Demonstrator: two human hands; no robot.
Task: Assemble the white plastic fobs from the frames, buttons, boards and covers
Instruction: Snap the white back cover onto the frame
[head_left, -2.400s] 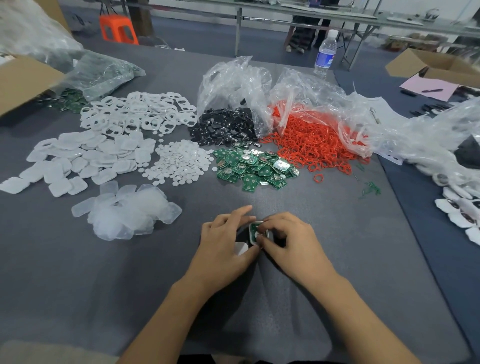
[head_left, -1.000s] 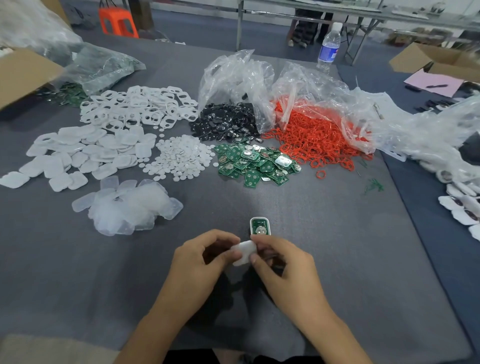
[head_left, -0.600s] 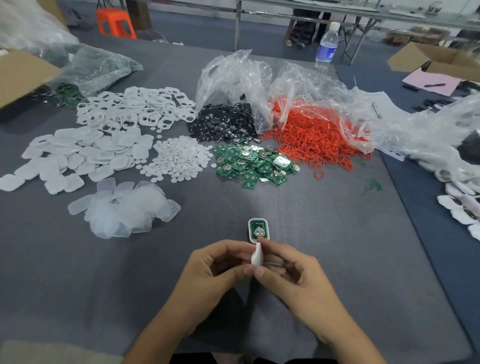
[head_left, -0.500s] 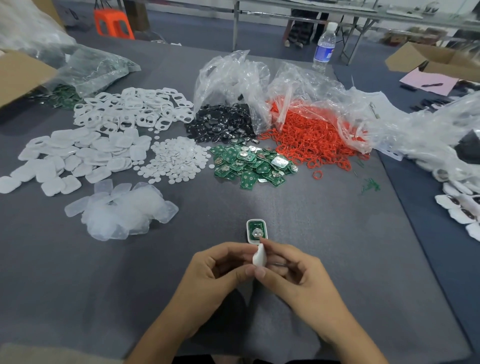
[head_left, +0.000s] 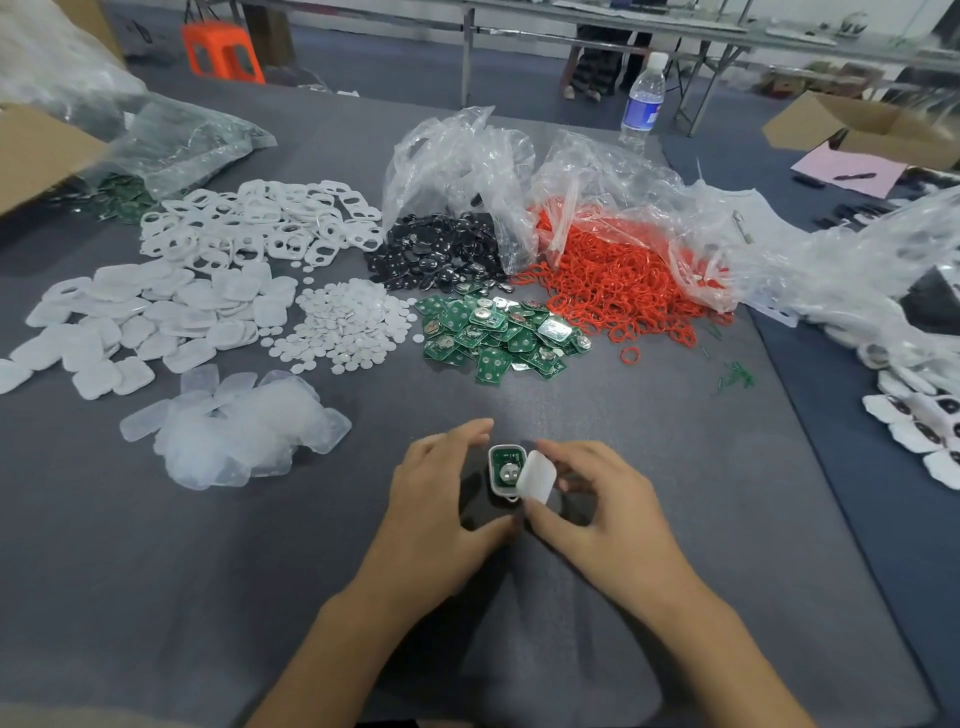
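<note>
Right hand: the right hand pinches a white cover between thumb and fingers, holding it tilted over the right edge of the fob.
Fob: the half-built fob lies on the grey bench, near and central, between both hands. A green board shows inside its white frame.
Left hand: the left hand arches just left of the fob, its fingers spread and loosely curved, clamped on nothing visible.
Far piles: white frames, round white buttons, green boards and red rings lie in a row from left to right.
Far edge: a water bottle stands upright.
</note>
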